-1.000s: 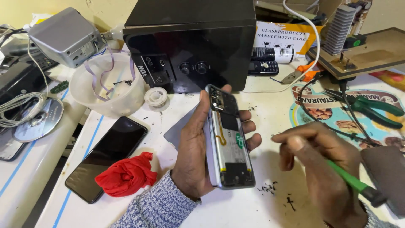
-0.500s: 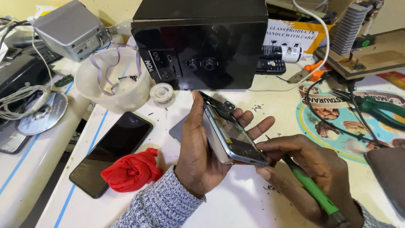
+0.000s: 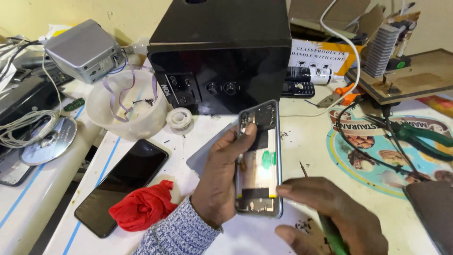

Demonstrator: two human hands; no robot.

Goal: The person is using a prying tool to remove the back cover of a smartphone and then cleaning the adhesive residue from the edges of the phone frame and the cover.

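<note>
1. The left hand (image 3: 218,182) grips an opened phone (image 3: 258,158) upright above the white table (image 3: 184,146), its insides facing up.
2. The right hand (image 3: 330,215) clasps a green-handled screwdriver (image 3: 325,222), a fingertip touching the phone's edge.
3. A red cloth (image 3: 144,205) lies beside a black screen panel (image 3: 122,186).

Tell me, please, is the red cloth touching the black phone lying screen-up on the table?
Touching: the head view shows the red cloth lapping over the lower right edge of the black phone, with no table visible between them.
</note>
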